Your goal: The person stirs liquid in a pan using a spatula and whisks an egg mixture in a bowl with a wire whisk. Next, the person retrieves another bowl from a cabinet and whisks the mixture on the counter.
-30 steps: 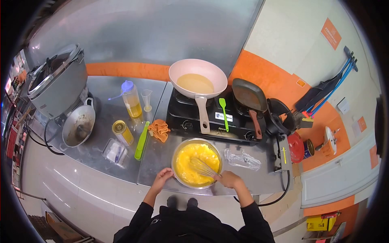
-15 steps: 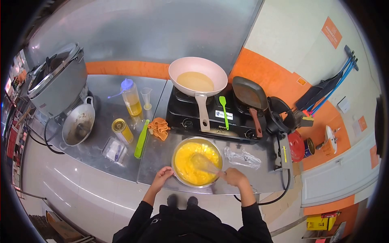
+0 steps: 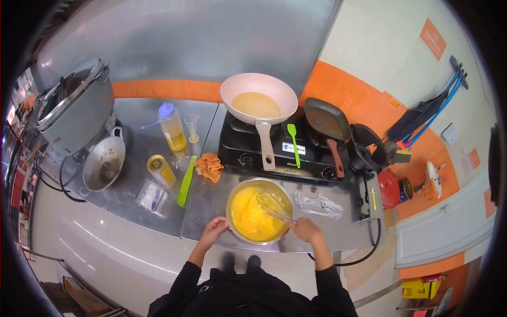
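Note:
A round metal mixing bowl (image 3: 289, 198) of yellow beaten egg (image 3: 253, 219) sits at the counter's front edge. My right hand (image 3: 306, 231) is closed round the handle of a wire whisk (image 3: 274, 205), whose wires dip over the egg from the right. At the bowl's left rim, my left hand (image 3: 215, 228) pinches the edge between thumb and fingers. Behind the bowl, a pink frying pan (image 3: 259, 87) holding a pale liquid stands on the black gas stove (image 3: 237, 142).
Left of the bowl are an orange cloth (image 3: 210, 167), a green utensil (image 3: 186, 182), a can (image 3: 161, 170), an oil bottle (image 3: 173, 129) and a small tray (image 3: 151, 195). Crumpled plastic wrap (image 3: 319, 205) lies right. A green spatula (image 3: 293, 142) and a square grill pan (image 3: 326, 124) are on the stove.
The whisk was blurred in motion and now shows sharply, its head a little higher and farther right over the egg. My left hand stays at the rim. The whole view has shifted slightly.

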Motion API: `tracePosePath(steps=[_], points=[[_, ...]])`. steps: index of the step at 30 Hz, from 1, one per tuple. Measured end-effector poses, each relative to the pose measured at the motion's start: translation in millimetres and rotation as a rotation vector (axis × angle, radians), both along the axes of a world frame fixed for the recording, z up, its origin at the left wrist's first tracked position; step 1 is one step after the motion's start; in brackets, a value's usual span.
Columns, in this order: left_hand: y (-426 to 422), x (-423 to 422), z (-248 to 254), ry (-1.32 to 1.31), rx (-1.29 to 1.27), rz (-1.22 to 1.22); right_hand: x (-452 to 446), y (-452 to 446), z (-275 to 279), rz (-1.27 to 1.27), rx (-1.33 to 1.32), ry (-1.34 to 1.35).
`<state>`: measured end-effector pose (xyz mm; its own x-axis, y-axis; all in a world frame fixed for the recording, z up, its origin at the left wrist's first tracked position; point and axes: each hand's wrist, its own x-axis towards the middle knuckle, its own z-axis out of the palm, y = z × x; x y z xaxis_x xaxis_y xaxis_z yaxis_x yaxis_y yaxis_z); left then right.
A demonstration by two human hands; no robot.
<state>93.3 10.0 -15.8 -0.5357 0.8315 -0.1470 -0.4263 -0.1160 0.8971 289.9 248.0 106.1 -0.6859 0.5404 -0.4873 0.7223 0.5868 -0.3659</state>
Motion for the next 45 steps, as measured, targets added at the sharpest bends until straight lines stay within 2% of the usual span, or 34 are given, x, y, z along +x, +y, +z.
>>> tracePosePath(steps=[1, 4, 7, 10, 13, 15, 16, 17, 18, 19, 20, 22, 25, 28, 31, 34, 37, 39, 41, 43, 45], points=[[-2, 2, -4, -0.007, -0.007, 0.000, 4, -1, -15, -0.032, 0.034, 0.039], [1, -1, 1, -0.006, -0.012, 0.000, -7, -3, 38, 0.035, -0.137, -0.220], [0, 1, -3, -0.013, -0.020, -0.005, -3, -7, 15, -0.114, -0.041, -0.033], [3, -4, 1, 0.001, -0.011, -0.001, 12, -1, -17, 0.054, 0.039, 0.017], [-1, -1, -5, 0.014, -0.011, 0.004, 6, -2, 20, -0.004, 0.027, 0.029], [-3, 2, -11, 0.049, -0.031, -0.005, 14, 1, -38, 0.016, 0.137, 0.074], [-2, 1, -14, 0.080, -0.048, -0.007, 10, -1, -10, 0.019, -0.017, -0.061], [-3, -1, -4, 0.113, -0.036, -0.039, 16, 10, -17, 0.134, 0.108, -0.035], [-5, -1, -1, 0.065, -0.021, -0.047, 11, 4, 17, 0.128, 0.130, -0.064], [-4, 0, -7, 0.096, 0.016, -0.015, 6, 6, 29, 0.108, 0.077, -0.096], [-7, -1, -2, 0.065, 0.040, -0.054, 8, 10, 11, 0.016, 0.072, -0.009], [-3, 0, -7, -0.027, 0.058, -0.105, 0, -4, 5, -0.091, -0.066, -0.126], [-2, 0, -8, -0.012, 0.097, -0.126, -3, -5, 38, -0.123, -0.153, -0.168], [-3, 1, -4, -0.041, 0.074, -0.104, 7, -2, -12, -0.102, 0.067, -0.031], [-1, 1, 0, -0.041, 0.082, -0.102, 1, -6, 23, -0.080, -0.163, -0.200], [-3, -2, -5, -0.025, 0.082, -0.105, 1, -9, 30, -0.057, -0.002, -0.037], [-9, 5, -6, 0.002, 0.045, -0.067, -11, -22, 22, -0.086, -0.093, -0.183], [-5, 1, -2, 0.034, 0.022, -0.065, -6, -8, 32, 0.172, 0.057, -0.137], [-2, -3, -8, 0.033, 0.004, -0.057, 3, -8, 18, 0.114, 0.168, 0.104], [-3, 1, -11, 0.001, -0.005, -0.041, 8, -12, -25, 0.083, 0.134, 0.177], [-1, 3, -9, -0.011, 0.015, -0.049, 4, -10, 12, 0.105, 0.066, -0.055]])
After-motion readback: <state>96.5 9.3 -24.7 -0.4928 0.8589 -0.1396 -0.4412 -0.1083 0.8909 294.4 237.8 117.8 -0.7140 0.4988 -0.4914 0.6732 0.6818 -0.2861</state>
